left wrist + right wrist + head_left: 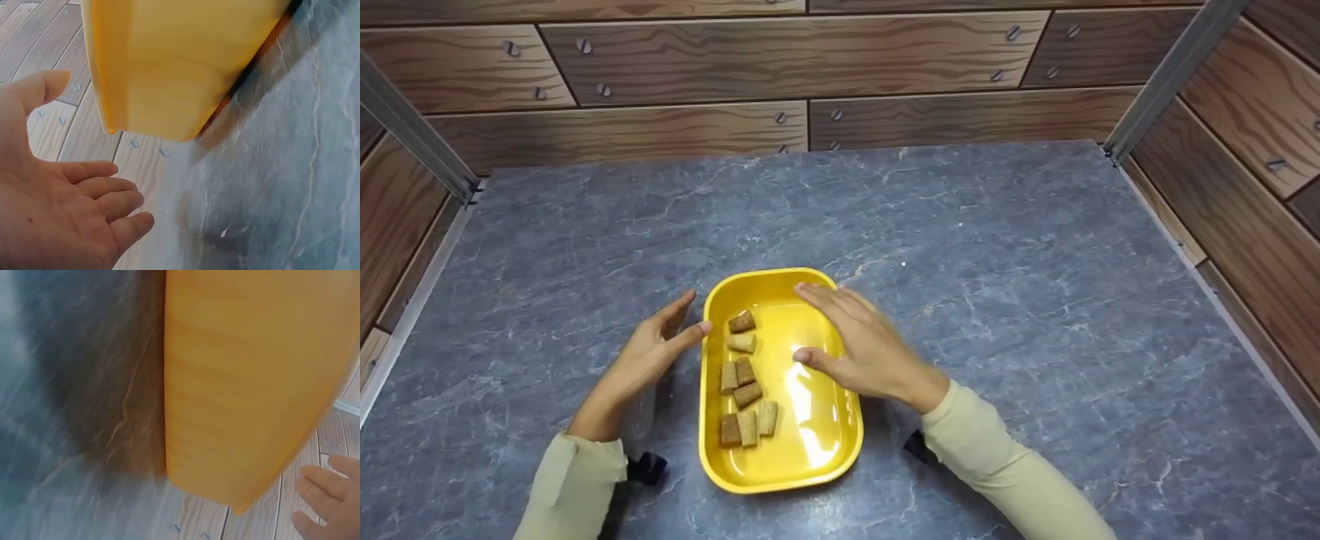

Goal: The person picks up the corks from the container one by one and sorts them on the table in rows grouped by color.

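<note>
Left hand (649,352) in the head view lies on the grey table (1035,300) just left of the yellow tray (817,450), palm turned toward the tray's left wall, fingers extended and relaxed, thumb tip at or very near the rim. It holds nothing. Right hand (859,341) reaches over the tray's right rim from the opposite side, fingers straight and pointing toward the far end, thumb dipping inside the tray; it also grips nothing. The tray sits at the near centre of the table, between the two hands, with its long axis running away from the person. Brown biscuit pieces (746,386) lie in a column along the tray's left half, nearer the left hand than the right. Both hands are about equally close to the tray walls.

Left wrist view: the left hand (67,214) shows an open palm with fingers loosely extended and spread apart from the thumb. The yellow tray (169,67) fills the upper frame; whether the thumb touches the wall cannot be determined here.

Right wrist view: the frame is blurred. The yellow tray (247,394) occupies the right half, and fingertips of a hand show at the lower right corner beyond the tray. Contact cannot be confirmed from this view.
</note>
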A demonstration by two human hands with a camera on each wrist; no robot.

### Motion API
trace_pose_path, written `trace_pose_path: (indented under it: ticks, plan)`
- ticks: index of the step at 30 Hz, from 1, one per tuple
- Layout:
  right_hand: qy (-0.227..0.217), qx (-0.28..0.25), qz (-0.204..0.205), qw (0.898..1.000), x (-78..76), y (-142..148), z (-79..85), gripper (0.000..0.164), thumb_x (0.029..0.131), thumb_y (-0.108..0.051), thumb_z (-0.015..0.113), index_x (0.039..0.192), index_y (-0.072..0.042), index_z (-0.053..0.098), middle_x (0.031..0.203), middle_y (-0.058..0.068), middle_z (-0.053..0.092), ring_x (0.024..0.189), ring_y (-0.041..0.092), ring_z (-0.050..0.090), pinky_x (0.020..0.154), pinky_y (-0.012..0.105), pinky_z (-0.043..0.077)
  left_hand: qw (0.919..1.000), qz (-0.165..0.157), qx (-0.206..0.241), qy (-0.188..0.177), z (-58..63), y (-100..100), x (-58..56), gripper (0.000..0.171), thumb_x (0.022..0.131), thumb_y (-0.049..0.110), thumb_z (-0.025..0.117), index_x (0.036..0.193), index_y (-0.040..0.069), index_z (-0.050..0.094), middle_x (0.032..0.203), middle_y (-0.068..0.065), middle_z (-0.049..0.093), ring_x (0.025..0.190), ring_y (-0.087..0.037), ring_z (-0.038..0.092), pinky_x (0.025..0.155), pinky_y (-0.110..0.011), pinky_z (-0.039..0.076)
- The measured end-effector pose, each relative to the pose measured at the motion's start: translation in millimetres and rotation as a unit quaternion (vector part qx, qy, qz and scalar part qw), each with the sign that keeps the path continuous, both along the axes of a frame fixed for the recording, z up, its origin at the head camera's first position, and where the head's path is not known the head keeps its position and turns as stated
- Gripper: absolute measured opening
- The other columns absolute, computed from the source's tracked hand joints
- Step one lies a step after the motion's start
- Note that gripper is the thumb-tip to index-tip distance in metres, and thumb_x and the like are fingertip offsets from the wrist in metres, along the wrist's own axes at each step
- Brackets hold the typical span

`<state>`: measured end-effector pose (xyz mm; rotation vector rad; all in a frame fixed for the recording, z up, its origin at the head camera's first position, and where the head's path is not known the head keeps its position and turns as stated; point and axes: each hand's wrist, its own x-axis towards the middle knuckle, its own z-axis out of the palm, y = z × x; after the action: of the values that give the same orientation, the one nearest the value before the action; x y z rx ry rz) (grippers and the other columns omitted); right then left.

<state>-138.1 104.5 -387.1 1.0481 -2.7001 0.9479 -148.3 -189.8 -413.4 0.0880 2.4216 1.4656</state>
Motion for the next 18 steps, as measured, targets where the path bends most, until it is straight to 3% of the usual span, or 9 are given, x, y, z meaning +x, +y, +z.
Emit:
trace_pose_path:
  ticks: [7,14,18]
  plan:
    - [-0.012,0.026,0.037,0.999,1.9,-15,-2.0,0.090,0.088,-0.075,0.026,0.148,-0.009,0.038,0.148,0.010,0.045,0.136,0.028,0.043,0.115,0.051,0.027,0.9986,0.001,0.054,-0.001,-5.9,-1,1.0,0.072,0.096,0.030,0.058,0.151,-0.001,0.023,0.157,-0.020,0.025,0.145,-0.036,0.027,0.116,-0.048,0.025]
    - [-0.007,0.083,0.071,0.994,3.4,-25,-10.0,0.068,0.095,-0.055,0.049,0.146,-0.012,0.041,0.143,0.005,0.051,0.130,0.022,0.050,0.112,0.042,0.033,0.9970,-0.005,0.077,-0.007,-7.6,0,1.6,0.067,0.095,0.023,0.060,0.149,0.000,0.029,0.150,-0.023,0.038,0.137,-0.037,0.040,0.112,-0.048,0.033]
    - [-0.015,0.106,0.079,0.991,4.3,-27,-14.2,0.066,0.094,-0.053,0.053,0.145,-0.013,0.043,0.143,0.004,0.052,0.129,0.021,0.050,0.112,0.041,0.033,0.9968,-0.007,0.079,-0.009,-7.6,1,1.5,0.067,0.094,0.022,0.062,0.149,0.001,0.031,0.147,-0.022,0.042,0.135,-0.035,0.044,0.111,-0.047,0.036]
